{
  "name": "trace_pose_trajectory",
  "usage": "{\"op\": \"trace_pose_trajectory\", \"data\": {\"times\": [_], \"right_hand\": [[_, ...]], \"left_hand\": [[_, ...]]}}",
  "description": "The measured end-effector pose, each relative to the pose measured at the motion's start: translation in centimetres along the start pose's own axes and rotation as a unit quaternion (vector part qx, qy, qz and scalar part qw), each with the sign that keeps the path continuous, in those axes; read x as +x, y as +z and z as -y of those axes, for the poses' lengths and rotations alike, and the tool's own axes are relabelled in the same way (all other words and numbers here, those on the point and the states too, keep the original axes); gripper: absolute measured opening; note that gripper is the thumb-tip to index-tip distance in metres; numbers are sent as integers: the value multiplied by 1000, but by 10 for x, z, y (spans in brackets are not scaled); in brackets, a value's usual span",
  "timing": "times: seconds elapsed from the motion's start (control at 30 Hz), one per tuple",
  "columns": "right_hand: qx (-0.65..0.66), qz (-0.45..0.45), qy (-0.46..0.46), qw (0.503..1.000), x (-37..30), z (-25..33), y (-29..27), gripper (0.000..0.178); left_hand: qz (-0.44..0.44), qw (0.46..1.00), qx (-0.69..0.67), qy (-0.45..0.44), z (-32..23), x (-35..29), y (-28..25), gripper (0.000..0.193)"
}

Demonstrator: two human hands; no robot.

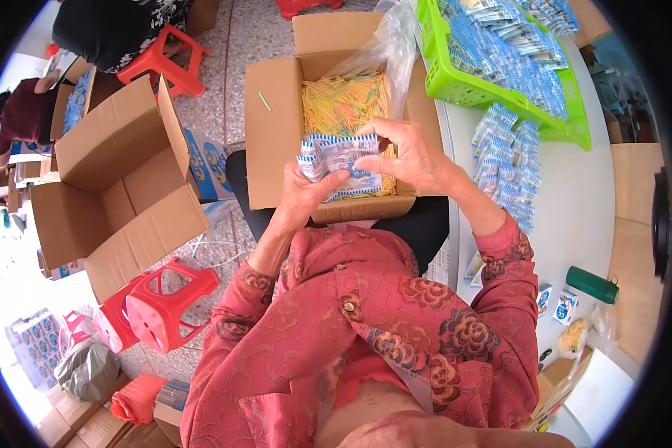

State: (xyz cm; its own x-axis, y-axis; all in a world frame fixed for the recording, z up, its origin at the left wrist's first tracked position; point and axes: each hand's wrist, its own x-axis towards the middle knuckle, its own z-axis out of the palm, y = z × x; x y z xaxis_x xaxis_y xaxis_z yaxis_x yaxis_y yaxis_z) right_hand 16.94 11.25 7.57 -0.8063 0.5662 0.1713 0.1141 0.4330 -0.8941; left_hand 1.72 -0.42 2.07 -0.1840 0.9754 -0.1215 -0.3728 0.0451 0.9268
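Here's the white table (575, 194), bearing a lime-green basket (493, 103), a pile of blue-and-white packets (509, 166) and a dark-green bottle (592, 284)! Down on the speckled floor (227, 89), red stools (156, 319) stand.

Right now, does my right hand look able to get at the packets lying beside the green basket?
Likely yes: nothing visible blocks those packets on the white table, though the right hand is gripping a packet bundle.
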Motion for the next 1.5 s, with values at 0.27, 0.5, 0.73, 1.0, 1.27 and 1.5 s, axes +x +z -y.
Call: {"op": "trace_pose_trajectory", "data": {"times": [0.27,0.5,0.73,1.0,1.27,1.5], "right_hand": [[-102,78,0,992,2,-6,-7,17],[-70,41,-18,997,1,-5,5,13],[-19,-23,-57,998,-2,3,5,26],[-176,-9,-169,970,-13,10,-3,28],[-215,-8,-246,945,14,-4,13,18],[-150,66,-132,978,38,2,15,16]], "left_hand": [[-4,1000,19,4,-1,0,7,23],[-10,998,67,10,3,-1,7,19],[-31,998,57,14,4,-4,6,18],[-53,998,2,14,13,1,1,21],[-77,996,24,37,1,11,-10,27],[-87,989,59,105,0,15,-19,21]]}}
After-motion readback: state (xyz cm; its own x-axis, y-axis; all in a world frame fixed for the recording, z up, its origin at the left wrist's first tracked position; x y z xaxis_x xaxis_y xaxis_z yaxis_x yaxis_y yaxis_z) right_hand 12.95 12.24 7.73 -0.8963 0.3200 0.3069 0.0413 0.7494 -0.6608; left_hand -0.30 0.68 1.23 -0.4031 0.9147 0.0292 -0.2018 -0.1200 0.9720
